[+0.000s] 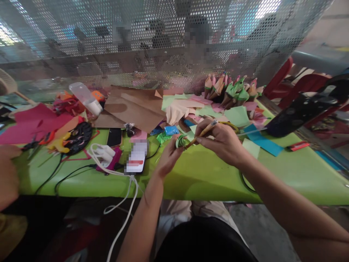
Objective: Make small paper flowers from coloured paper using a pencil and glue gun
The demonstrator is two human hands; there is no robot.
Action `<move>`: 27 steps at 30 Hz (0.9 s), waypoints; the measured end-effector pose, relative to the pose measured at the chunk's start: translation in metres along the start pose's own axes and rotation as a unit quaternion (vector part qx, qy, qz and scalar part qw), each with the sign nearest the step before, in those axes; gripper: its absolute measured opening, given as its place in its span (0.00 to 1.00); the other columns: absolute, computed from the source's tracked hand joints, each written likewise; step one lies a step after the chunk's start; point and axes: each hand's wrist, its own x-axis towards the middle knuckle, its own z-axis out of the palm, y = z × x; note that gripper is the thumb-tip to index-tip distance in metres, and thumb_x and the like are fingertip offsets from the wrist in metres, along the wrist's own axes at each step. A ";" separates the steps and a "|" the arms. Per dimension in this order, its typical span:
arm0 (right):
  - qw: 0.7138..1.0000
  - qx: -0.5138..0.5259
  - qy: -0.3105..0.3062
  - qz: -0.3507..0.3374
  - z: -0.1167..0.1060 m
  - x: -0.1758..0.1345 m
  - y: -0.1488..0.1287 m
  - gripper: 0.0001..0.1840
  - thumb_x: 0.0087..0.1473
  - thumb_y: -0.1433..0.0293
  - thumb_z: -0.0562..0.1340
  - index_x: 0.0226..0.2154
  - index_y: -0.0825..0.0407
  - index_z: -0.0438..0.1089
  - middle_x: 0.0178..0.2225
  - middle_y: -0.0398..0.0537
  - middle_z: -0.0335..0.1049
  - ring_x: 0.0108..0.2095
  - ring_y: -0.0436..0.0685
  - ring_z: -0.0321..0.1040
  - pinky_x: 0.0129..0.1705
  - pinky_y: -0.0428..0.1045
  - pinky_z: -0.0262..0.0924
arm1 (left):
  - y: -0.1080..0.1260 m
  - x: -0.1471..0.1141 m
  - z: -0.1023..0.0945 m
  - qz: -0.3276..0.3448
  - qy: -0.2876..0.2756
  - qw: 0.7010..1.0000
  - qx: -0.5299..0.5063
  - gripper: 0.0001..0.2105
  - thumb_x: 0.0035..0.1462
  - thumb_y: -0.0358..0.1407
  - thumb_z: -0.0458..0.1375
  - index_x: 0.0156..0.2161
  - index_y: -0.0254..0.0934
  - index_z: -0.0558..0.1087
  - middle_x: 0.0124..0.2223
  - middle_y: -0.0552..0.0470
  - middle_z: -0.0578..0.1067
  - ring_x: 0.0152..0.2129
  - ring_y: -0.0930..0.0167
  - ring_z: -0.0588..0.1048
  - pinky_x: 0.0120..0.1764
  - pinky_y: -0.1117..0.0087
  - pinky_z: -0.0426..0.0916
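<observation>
My left hand (pixel 170 154) is closed on a small green paper roll (pixel 181 141), its curled edge showing above the fingers. My right hand (pixel 220 140) pinches a slim wooden stick (pixel 201 136) that looks like a brush. The stick slants down to the left, and its lower end meets the roll or sits right beside it; which one I cannot tell. Both hands are above the green table (pixel 201 174). Just beyond them are a blue packet (pixel 171 130), a bright green wrapper (pixel 163 137) and pale green paper sheets (pixel 236 115).
Wrapped paper cones (pixel 231 89) stand at the back right, near a dark bottle (pixel 291 112). A red marker (pixel 298 146) lies at right. Left are a phone (pixel 136 156), white cables (pixel 132 178), brown paper (pixel 133 105) and pink paper (pixel 38 123). Another person's arm (pixel 8 174) shows at far left.
</observation>
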 end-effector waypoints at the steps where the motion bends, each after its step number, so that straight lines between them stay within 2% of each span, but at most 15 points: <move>1: 1.000 0.005 0.007 -0.001 -0.001 -0.001 0.000 0.01 0.53 0.71 0.63 0.31 0.49 0.69 0.29 0.43 0.71 0.30 0.54 0.67 0.35 0.50 0.59 | 0.000 0.000 0.000 0.002 0.000 1.000 0.001 0.16 0.66 0.49 0.54 0.49 0.41 0.71 0.44 0.51 0.73 0.39 0.67 0.69 0.44 0.67 0.67; 5: 0.999 0.023 0.028 0.001 -0.002 -0.003 -0.001 0.02 0.55 0.71 0.63 0.31 0.49 0.69 0.30 0.44 0.72 0.32 0.56 0.68 0.39 0.51 0.62 | 0.002 0.000 0.000 0.006 -0.004 1.000 0.017 0.16 0.67 0.50 0.53 0.47 0.41 0.71 0.43 0.52 0.72 0.38 0.67 0.68 0.44 0.67 0.66; 13: 0.999 0.027 0.016 0.012 0.000 -0.007 0.004 0.02 0.54 0.70 0.64 0.32 0.49 0.70 0.28 0.44 0.72 0.30 0.55 0.69 0.34 0.50 0.63 | 0.000 0.001 0.000 0.002 -0.004 1.000 0.013 0.16 0.66 0.48 0.53 0.51 0.41 0.71 0.48 0.50 0.73 0.41 0.67 0.69 0.45 0.67 0.66; 18: 0.999 0.021 0.027 0.005 0.001 -0.009 0.003 0.02 0.55 0.72 0.64 0.32 0.48 0.70 0.29 0.43 0.72 0.30 0.55 0.69 0.35 0.50 0.62 | -0.002 0.001 0.000 0.018 -0.008 1.000 0.009 0.15 0.66 0.48 0.54 0.49 0.40 0.71 0.46 0.50 0.73 0.42 0.66 0.69 0.48 0.65 0.66; 22: 1.000 0.007 0.016 0.009 0.002 -0.010 0.002 0.04 0.54 0.73 0.64 0.32 0.48 0.70 0.28 0.42 0.72 0.29 0.54 0.68 0.34 0.49 0.62 | -0.002 0.000 0.000 0.010 -0.004 1.000 0.008 0.16 0.66 0.48 0.54 0.50 0.40 0.71 0.46 0.50 0.73 0.41 0.66 0.69 0.46 0.66 0.67; 27: 0.999 -0.001 0.041 -0.001 0.004 -0.012 0.002 0.02 0.55 0.71 0.64 0.32 0.47 0.70 0.30 0.44 0.73 0.31 0.55 0.69 0.35 0.50 0.63 | -0.001 0.000 0.000 -0.004 -0.007 1.000 0.017 0.16 0.66 0.50 0.53 0.49 0.41 0.71 0.47 0.49 0.73 0.41 0.66 0.69 0.44 0.67 0.66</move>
